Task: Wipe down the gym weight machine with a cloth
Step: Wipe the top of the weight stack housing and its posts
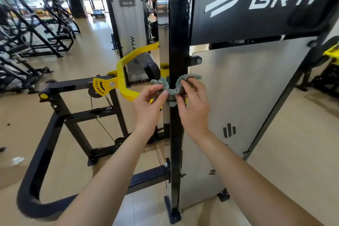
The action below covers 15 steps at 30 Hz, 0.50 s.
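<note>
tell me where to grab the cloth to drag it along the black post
Take the cloth by its two loose ends, one from each side of the black post. It lies across the post's near face with an end sticking out left and right, so a pinch on each should pull it snug. The left hand and right hand hold it that way.

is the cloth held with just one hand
No, the left hand and the right hand each grip one end of the cloth, which lies across the black upright post.

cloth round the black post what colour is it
The cloth is grey-green; the head view shows it.
</note>
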{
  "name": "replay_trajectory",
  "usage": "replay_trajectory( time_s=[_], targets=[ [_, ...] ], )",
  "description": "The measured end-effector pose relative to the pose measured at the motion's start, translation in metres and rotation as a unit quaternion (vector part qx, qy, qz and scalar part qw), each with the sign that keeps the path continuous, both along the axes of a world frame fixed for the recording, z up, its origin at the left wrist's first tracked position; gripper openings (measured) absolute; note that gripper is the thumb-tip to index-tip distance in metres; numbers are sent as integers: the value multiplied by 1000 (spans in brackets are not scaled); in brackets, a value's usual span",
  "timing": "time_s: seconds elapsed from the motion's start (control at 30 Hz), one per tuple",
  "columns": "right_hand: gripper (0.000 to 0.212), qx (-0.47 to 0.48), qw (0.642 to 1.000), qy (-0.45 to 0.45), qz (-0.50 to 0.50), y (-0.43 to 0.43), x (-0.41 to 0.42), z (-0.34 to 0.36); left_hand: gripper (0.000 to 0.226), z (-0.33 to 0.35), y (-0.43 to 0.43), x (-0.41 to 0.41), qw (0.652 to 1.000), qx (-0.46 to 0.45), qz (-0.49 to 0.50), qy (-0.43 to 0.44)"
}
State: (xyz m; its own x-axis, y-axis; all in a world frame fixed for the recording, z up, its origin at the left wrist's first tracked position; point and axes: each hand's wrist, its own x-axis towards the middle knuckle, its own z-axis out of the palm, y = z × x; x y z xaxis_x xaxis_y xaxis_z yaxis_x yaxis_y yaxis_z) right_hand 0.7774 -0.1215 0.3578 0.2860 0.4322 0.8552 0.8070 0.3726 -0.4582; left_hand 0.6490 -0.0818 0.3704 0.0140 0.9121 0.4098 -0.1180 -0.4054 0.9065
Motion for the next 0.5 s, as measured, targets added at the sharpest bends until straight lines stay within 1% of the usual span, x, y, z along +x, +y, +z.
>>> replay_trajectory(
  time_s=[0.17, 0.37, 0.43, 0.5],
  targets=[
    [40, 1, 1000, 17, 9, -1, -1, -4, 16, -11, -4, 5, 1000, -23, 7, 17],
    [36, -25, 998, 27, 43, -8, 2, -33, 19, -31, -18, 6, 998, -49, 20, 39],
    [37, -34, 997, 21, 61, -10, 6, -34, 19, -31, -22, 10, 997, -54, 33, 36],
    [37, -31, 998, -6, 63, -6, 8, -29, 19, -28, -21, 9, 997, -54, 46, 35]
  ],
)
